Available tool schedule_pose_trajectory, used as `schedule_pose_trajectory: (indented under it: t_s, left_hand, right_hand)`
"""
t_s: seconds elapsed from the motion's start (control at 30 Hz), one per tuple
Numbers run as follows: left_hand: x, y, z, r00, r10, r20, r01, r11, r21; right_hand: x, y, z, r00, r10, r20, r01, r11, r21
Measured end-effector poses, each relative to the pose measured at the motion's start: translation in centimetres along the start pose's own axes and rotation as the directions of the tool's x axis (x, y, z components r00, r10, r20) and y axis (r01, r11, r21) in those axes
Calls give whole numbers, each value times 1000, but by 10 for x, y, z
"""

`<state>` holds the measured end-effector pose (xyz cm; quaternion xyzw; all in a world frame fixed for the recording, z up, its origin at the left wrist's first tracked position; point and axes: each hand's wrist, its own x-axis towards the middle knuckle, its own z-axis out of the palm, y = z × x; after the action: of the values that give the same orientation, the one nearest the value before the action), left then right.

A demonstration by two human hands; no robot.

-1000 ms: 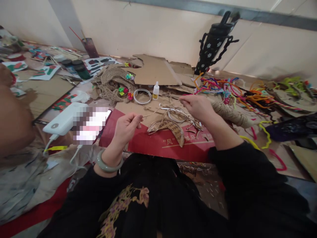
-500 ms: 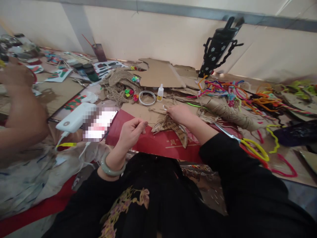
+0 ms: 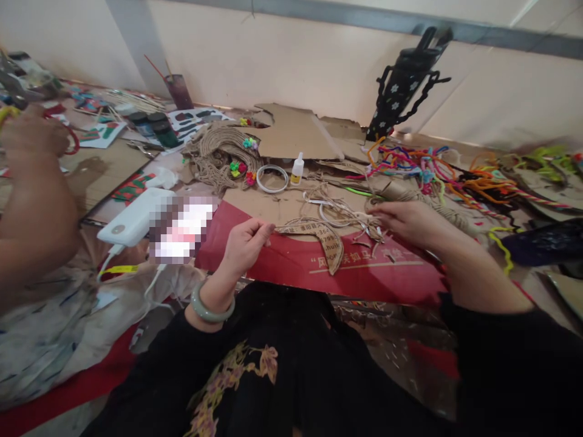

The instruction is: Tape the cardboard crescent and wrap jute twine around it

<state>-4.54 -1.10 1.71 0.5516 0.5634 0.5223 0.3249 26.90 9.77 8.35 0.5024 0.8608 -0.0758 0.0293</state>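
Jute twine (image 3: pixel 319 226) runs taut between the person's two hands above a red cardboard sheet (image 3: pixel 319 267) that lies on the cluttered bench (image 3: pixel 282 203). The left hand (image 3: pixel 243 243), with a pale green bangle (image 3: pixel 209 306) at the wrist, has its grip closed, thumb and forefinger pinched on one end of the twine. The right hand (image 3: pixel 410 220) is closed on the other end, its fingertips at a tangle of loose twine loops (image 3: pixel 339 212). Just below the strand lies a curved cardboard piece (image 3: pixel 321 237) printed with lettering, resting on the red sheet. A large spool of jute cord (image 3: pixel 437 206) lies right behind the right hand, and past it a heap of coloured pipe cleaners (image 3: pixel 432 167) spreads across the bench. Farther back stand a small glue bottle (image 3: pixel 297 168) and a ring of tape (image 3: pixel 272 178) just beside it, with a woven jute piece (image 3: pixel 218 152) dotted with bright little flowers to their left. A white power bank (image 3: pixel 134 215) lies left of the red sheet, next to a phone (image 3: pixel 182 227) whose screen is blurred. At the far left another person's arm (image 3: pixel 36 206) is raised, well apart from the twine. A black bottle (image 3: pixel 403 82) with a flowered strap stands against the wall.
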Motion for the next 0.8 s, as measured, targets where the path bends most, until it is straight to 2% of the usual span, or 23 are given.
schedule_pose_trajectory:
  t_s: [0.07, 0.1, 0.17, 0.23, 0.3, 0.33, 0.43, 0.47, 0.53, 0.63, 0.7, 0.8]
  left_hand:
    - [1, -2, 2, 1000, 0, 30, 0, 1000, 18]
    - [1, -3, 3, 999, 1, 52, -3, 999, 33]
    - [3, -6, 8, 996, 23, 87, -29, 997, 66]
    - [5, -11, 13, 991, 86, 103, -95, 992, 89]
    - [7, -17, 17, 984, 147, 103, -158, 981, 111]
    - [8, -20, 19, 983, 156, 99, -168, 977, 130]
    - [8, -27, 20, 982, 160, 102, -176, 969, 172]
    - [8, -28, 20, 979, 170, 109, -188, 967, 174]
    - [7, -29, 19, 974, 195, 116, -212, 963, 166]
    - [7, -29, 20, 976, 196, 93, -208, 967, 148]
    - [7, -30, 20, 979, 186, 83, -197, 969, 150]
    - [8, -30, 21, 978, 185, 96, -198, 968, 152]
  right_hand:
    - [-26, 10, -2, 984, -63, 165, 50, 995, 85]
    - [-35, 11, -2, 972, -103, 210, 75, 987, 139]
    - [-40, 2, -2, 960, -191, 204, 138, 959, 248]
    - [-28, -16, 0, 974, -215, 65, 191, 944, 268]
    - [0, -37, 6, 969, -238, -72, 247, 949, 196]
    - [16, -48, 11, 962, -265, -66, 272, 951, 146]
    - [66, -75, 25, 962, -267, 58, 263, 962, 68]
    - [80, -81, 30, 961, -272, 55, 265, 959, 102]
    - [97, -87, 36, 967, -247, -68, 256, 932, 256]
    - [101, -83, 39, 959, -217, -180, 273, 880, 390]
    - [94, -81, 39, 962, -235, -136, 268, 899, 345]
    - [83, -87, 40, 977, -213, -26, 215, 964, 157]
